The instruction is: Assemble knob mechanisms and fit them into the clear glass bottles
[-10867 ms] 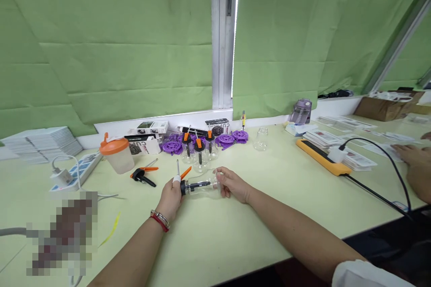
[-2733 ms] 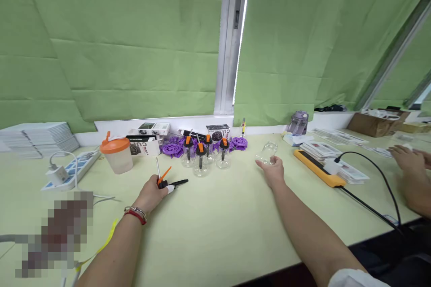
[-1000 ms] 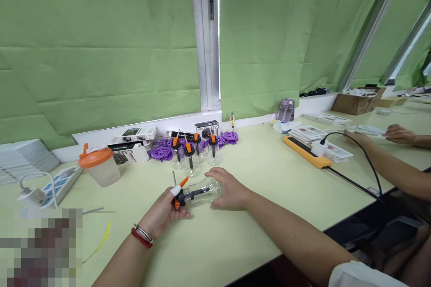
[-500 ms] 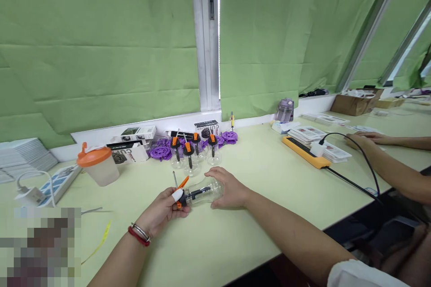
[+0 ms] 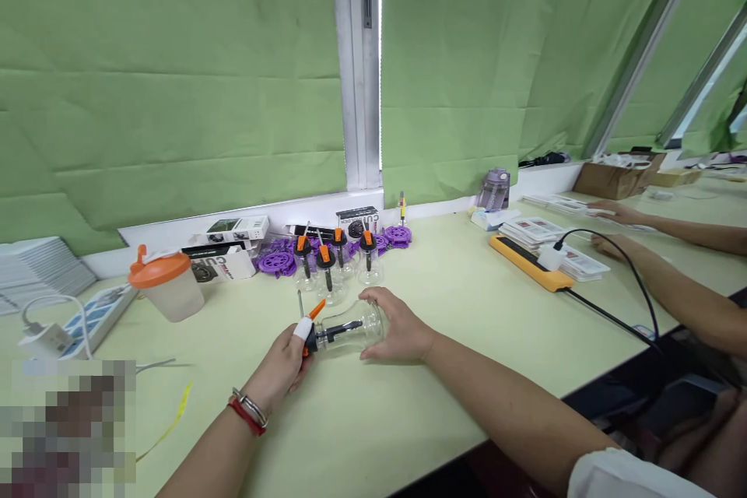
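A clear glass bottle (image 5: 355, 325) lies on its side just above the pale green table (image 5: 373, 420). My right hand (image 5: 397, 324) is wrapped round its body. My left hand (image 5: 285, 362), with a white cot on one fingertip, grips the black and orange pump cap (image 5: 310, 333) that sits in the bottle's neck; its black tube reaches inside the glass. Behind them stand several capped bottles (image 5: 332, 268) of the same kind.
Purple plastic discs (image 5: 273, 262) and small boxes (image 5: 225, 263) line the back. An orange-lidded cup (image 5: 164, 292) and a power strip (image 5: 87, 317) are at the left. An orange power strip (image 5: 528, 263) with a black cable, card stacks (image 5: 534, 232) and another person's arms (image 5: 671, 288) are at the right.
The bottle and both hands have lifted slightly and moved a little toward the back. The other person's hands have shifted among the cards at the right.
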The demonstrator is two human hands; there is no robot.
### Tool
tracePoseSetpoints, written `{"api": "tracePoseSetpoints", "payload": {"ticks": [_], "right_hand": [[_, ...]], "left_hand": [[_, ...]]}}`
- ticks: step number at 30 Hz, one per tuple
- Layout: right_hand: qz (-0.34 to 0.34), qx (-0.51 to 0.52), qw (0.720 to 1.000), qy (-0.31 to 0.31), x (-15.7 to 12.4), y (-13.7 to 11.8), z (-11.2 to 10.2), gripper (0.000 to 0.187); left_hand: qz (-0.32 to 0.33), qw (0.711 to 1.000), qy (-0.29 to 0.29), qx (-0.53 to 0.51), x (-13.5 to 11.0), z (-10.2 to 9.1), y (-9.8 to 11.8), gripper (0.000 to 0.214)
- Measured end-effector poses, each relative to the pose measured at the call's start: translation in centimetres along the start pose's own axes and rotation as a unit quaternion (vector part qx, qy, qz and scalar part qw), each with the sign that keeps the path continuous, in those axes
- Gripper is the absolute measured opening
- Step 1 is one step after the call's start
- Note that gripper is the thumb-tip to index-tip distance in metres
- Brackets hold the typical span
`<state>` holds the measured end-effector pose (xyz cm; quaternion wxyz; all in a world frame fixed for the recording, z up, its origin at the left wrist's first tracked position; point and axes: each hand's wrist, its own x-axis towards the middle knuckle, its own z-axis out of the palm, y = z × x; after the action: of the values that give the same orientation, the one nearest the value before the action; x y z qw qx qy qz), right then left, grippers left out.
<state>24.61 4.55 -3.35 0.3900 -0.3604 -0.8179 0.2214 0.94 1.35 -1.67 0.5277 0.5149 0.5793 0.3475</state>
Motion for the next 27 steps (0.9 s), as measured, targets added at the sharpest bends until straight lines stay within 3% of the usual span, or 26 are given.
{"api": "tracePoseSetpoints", "payload": {"ticks": [6, 11, 19, 23, 27], "right_hand": [[0.053, 0.067, 0.996, -0.027, 0.0, 0.6, 0.2, 0.087], [0.092, 0.148, 0.984, -0.028, 0.2, 1.3, 0.6, 0.084], [0.142, 0.168, 0.975, -0.047, 0.2, 2.1, 0.6, 0.08], [0.123, 0.227, 0.962, -0.089, 0.1, 2.3, -0.1, 0.09], [0.111, 0.28, 0.95, -0.083, 0.2, 2.5, -0.2, 0.092]], "left_hand": [[-0.014, 1.0, 0.016, -0.018, 0.2, 0.5, -0.4, 0.045], [-0.021, 0.996, -0.03, -0.078, 0.9, 0.1, -1.1, 0.044], [-0.042, 0.985, -0.074, -0.149, 1.0, -0.6, -1.0, 0.042], [-0.045, 0.985, -0.067, -0.155, 1.0, -0.6, -1.0, 0.044], [-0.037, 0.985, -0.068, -0.152, 1.1, -0.6, -1.0, 0.044]]}}
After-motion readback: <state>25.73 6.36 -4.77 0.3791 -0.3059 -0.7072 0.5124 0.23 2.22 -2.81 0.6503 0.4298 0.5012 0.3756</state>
